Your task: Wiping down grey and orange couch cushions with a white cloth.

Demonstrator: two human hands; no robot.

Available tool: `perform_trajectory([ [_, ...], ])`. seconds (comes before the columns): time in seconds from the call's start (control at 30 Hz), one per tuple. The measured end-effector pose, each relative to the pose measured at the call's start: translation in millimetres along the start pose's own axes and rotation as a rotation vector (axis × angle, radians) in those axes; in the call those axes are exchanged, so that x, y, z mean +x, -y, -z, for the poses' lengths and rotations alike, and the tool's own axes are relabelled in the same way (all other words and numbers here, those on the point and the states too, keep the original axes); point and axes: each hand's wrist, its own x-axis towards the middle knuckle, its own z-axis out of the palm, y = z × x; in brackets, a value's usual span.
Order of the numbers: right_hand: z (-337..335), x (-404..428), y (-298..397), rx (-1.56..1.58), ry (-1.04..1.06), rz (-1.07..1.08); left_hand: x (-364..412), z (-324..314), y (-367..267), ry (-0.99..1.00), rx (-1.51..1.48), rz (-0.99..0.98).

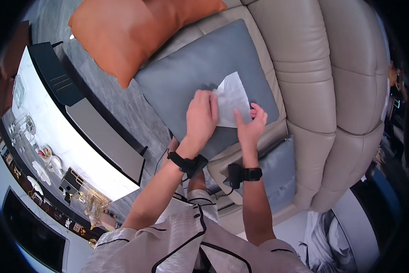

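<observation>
A creased white sheet (pixel 234 99), which looks like paper or tissue, is over a grey-blue cushion (pixel 191 61) on the sofa. My left hand (pixel 201 114) has its fingers bent together at the sheet's left edge and pinches it there. On the other side, my right hand (pixel 253 125) holds the lower right edge, its thumb on the near face and its fingers curled past the border. The sheet's upper corner points away from me, unheld. Each wrist wears a black strap with a small device.
An orange cushion (pixel 122 34) lies beyond the grey-blue one. The beige leather sofa back (pixel 301 68) rises on the right, with another grey-blue cushion (pixel 278 174) nearer me. To the left stands a white-topped low table (pixel 78 136) holding glassware and dishes. Cables hang near my legs.
</observation>
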Motion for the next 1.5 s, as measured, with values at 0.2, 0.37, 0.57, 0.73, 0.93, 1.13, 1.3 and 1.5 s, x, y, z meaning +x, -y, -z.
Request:
perform_trajectory([
  [0.2, 6.1, 10.3, -42.5, 0.537, 0.352, -0.146, -1.0, 6.9, 4.9, -0.034, -0.475, 0.483],
  [0.37, 20.1, -0.3, -28.7, 0.670, 0.486, -0.408, -28.0, 8.7, 12.8, 0.119, -0.628, 0.402],
  [0.57, 5.6, -11.3, -44.5, 0.441, 0.619, -0.179, -60.2, 22.0, 24.5, 0.157, -0.598, 0.500],
  [0.73, 16.8, -16.0, -41.3, 0.214, 0.505, -0.237, -73.1, 40.0, 2.9, 0.323, -0.556, 0.717],
  [0.93, 29.7, -44.7, -1.2, -0.098, -0.002, 0.330, -81.6, 70.6, 25.9, 0.485, -0.359, 0.933],
  [1.13, -32.7, -29.1, 13.2, -0.224, 0.358, 0.736, -48.6, 82.8, 116.4, -0.117, -0.250, 0.624],
  [1.3, -55.8, 32.0, 33.8, -0.383, 0.147, 0.504, 39.7, 100.6, 145.5, 0.007, -0.725, 0.803],
  [1.5, -136.0, 73.3, 126.5, -0.237, 0.112, 0.513, 98.8, 77.8, 156.4, -0.004, -0.541, 0.591],
])
